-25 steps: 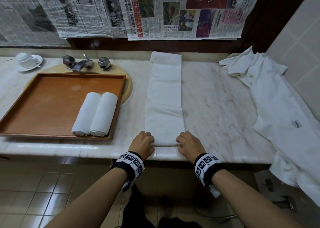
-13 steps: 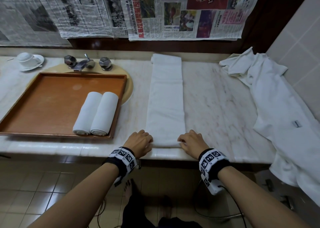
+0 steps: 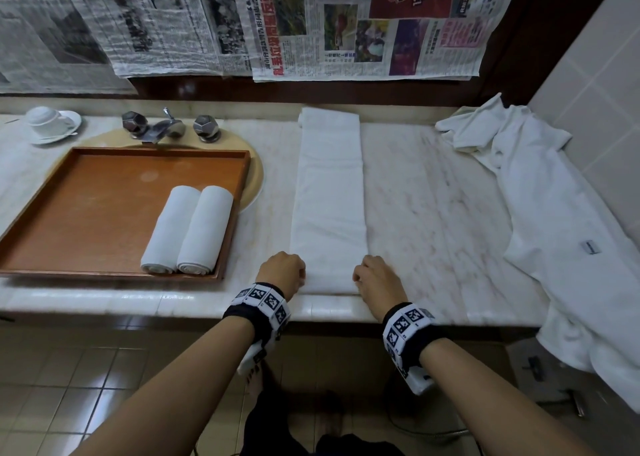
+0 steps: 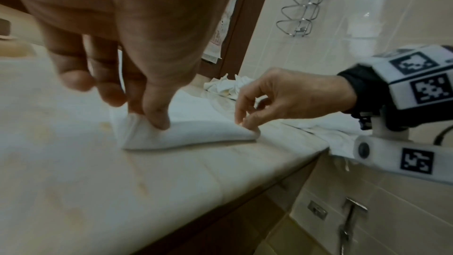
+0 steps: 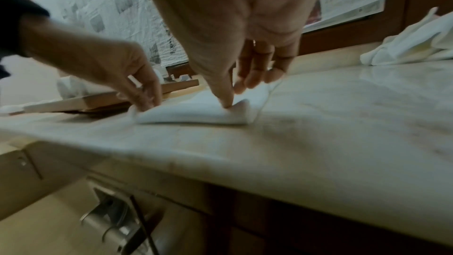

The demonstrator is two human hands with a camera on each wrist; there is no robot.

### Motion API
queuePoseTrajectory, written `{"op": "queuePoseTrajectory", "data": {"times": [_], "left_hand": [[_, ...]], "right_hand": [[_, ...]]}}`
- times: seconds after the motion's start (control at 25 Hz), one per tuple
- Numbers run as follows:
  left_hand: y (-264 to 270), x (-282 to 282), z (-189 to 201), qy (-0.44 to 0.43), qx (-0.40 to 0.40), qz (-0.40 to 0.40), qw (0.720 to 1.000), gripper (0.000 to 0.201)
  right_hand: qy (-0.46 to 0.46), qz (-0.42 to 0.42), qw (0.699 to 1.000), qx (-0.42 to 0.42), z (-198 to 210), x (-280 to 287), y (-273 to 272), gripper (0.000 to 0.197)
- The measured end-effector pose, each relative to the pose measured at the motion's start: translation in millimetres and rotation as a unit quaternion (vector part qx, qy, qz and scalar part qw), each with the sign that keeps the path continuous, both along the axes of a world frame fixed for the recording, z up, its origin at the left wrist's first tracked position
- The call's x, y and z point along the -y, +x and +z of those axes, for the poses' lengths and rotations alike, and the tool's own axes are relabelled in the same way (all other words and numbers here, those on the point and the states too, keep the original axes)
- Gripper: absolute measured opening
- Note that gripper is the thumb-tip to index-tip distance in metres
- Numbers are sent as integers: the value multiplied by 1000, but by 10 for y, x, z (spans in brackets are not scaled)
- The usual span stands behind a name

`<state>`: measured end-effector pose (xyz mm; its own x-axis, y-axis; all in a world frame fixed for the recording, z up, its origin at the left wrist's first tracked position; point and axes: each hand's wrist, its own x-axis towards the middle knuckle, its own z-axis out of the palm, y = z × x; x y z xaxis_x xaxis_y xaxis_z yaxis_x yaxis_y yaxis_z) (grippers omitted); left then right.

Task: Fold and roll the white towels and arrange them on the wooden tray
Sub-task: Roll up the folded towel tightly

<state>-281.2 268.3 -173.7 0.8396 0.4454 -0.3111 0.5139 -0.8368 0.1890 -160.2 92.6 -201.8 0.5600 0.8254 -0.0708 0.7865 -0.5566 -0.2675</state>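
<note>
Since a second ago our hands have barely shifted; left hand (image 3: 281,272) and right hand (image 3: 375,277) each pinch a near corner of the folded towel (image 3: 329,199) on the marble counter (image 3: 433,213); loose towels (image 3: 540,220) lie right; the wooden tray (image 3: 86,209), left, holds two rolled towels (image 3: 188,228).

the loose towel (image 3: 554,234) runs off the head view's right edge; newspapers (image 3: 363,22) are cut off at the top.
</note>
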Motion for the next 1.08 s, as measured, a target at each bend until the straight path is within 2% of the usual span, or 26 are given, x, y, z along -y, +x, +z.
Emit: {"op": "queuePoseTrajectory", "data": {"times": [0.12, 0.36, 0.52, 0.6, 0.68, 0.76, 0.88, 1.08], "left_hand": [[-39, 110, -88, 18, 31, -38, 999, 24], [-228, 220, -273, 25, 106, -59, 992, 24], [-215, 162, -206, 84, 73, -104, 988, 10], [-221, 125, -209, 92, 67, -112, 987, 10], [-246, 66, -205, 78, 67, -121, 987, 20], [-272, 4, -195, 55, 78, -115, 989, 23], [-255, -23, -153, 6, 88, -72, 994, 18], [-118, 3, -121, 8, 49, -10, 999, 13]], "right_hand": [[54, 33, 998, -8, -72, 35, -146, 25], [72, 91, 993, -3, -32, 98, -159, 30], [72, 95, 993, 22, -13, 50, -43, 30], [37, 80, 996, 27, -5, 57, 18, 21], [-28, 59, 998, 6, 65, 60, 41, 18], [-54, 37, 997, -34, 101, 76, 68, 20], [-50, -10, 997, -66, 126, 50, 102, 9], [-77, -39, 996, -15, 130, -35, 118, 8]]}}
